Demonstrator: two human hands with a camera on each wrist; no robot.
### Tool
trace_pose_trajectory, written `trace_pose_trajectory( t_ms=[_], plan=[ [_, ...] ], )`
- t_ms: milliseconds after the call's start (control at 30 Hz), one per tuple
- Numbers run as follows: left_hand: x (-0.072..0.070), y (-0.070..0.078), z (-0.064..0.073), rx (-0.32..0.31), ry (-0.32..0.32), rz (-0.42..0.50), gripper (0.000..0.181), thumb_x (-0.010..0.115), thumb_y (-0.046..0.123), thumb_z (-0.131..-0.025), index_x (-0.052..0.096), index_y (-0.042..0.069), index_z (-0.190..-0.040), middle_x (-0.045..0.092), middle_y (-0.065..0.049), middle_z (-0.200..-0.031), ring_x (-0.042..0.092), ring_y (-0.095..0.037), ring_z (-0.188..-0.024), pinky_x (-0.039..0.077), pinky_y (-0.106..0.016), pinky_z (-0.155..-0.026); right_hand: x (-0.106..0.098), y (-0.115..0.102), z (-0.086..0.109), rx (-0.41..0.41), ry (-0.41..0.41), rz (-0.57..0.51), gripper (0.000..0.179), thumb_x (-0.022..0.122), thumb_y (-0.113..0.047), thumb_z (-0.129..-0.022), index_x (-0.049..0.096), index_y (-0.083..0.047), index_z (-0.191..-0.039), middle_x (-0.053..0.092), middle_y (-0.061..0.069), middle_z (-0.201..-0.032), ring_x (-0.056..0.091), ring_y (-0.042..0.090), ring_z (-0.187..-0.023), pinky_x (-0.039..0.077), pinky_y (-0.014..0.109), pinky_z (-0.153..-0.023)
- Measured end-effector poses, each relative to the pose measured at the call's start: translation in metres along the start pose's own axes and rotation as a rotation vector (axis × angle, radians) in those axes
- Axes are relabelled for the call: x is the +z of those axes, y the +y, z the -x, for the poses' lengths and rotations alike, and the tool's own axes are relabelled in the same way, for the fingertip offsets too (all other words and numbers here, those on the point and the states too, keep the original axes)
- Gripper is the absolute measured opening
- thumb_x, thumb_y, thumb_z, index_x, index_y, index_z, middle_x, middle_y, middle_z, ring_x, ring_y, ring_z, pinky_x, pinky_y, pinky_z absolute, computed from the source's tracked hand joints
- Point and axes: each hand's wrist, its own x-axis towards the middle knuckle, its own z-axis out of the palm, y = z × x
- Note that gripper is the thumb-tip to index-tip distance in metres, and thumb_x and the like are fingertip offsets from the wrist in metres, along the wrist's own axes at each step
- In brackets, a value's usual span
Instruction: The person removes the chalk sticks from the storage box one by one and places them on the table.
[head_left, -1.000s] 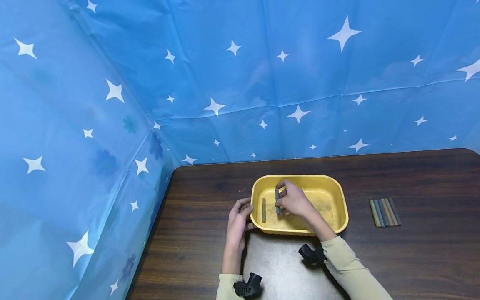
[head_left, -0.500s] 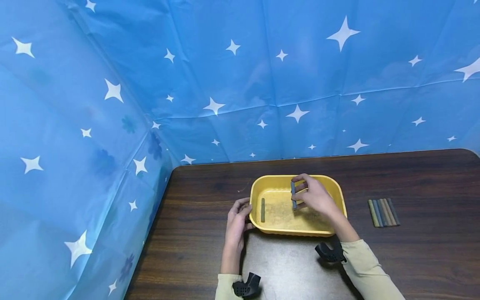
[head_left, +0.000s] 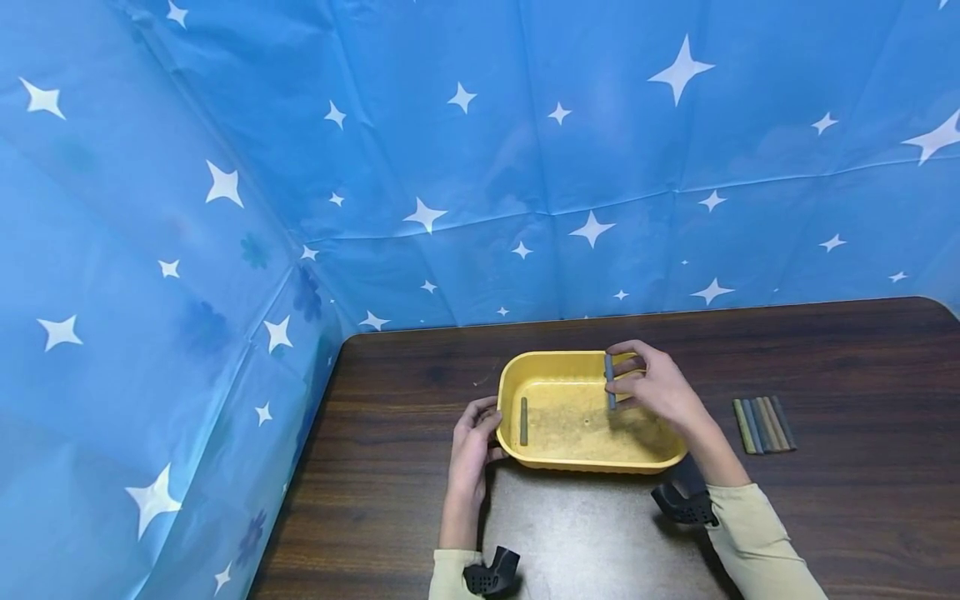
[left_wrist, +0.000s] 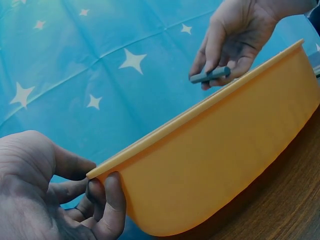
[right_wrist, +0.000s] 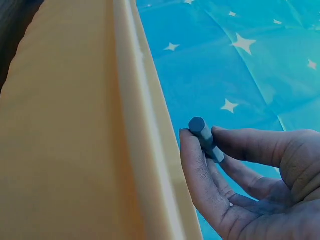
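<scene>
My right hand (head_left: 660, 387) pinches a short blue-grey chalk-like stick (head_left: 610, 382) between thumb and fingers, over the right half of a yellow plastic basin (head_left: 577, 464). The right wrist view shows the stick's flat, many-sided end (right_wrist: 198, 125) beside the thumb. My left hand (head_left: 470, 442) grips the basin's left end; in the left wrist view its thumb and fingers pinch the rim (left_wrist: 165, 131) at the corner. One olive-brown stick (head_left: 523, 421) lies inside the basin near its left wall.
To the right of the basin, several similar sticks (head_left: 763, 425) in olive, blue, brown and grey lie side by side on the dark wood table (head_left: 862, 367). A blue star-printed sheet (head_left: 480, 167) hangs behind and to the left.
My right hand has carried the blue-grey stick rightward across the basin and away from the olive-brown stick. The left hand has kept its grip on the basin's left end.
</scene>
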Motion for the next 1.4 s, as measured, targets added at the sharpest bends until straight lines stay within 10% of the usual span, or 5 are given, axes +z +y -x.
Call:
trace_pose_trajectory(
  t_ms=[1400],
  plan=[
    [-0.001,-0.001,0.0,0.004,0.006,-0.031,0.037,0.058,0.01,-0.1,0.056,-0.006,-0.133,0.064,-0.017,-0.116,0.063,-0.015,-0.079,0.052,-0.023,-0.053,-0.064,0.02,0.034,-0.024,0.108,0.096,0.063,0.065,-0.002,-0.099,0.036,0.01,-0.153,0.054,0.04,-0.132,0.069,0.042,-0.106,0.063,0.041,-0.078]
  ],
)
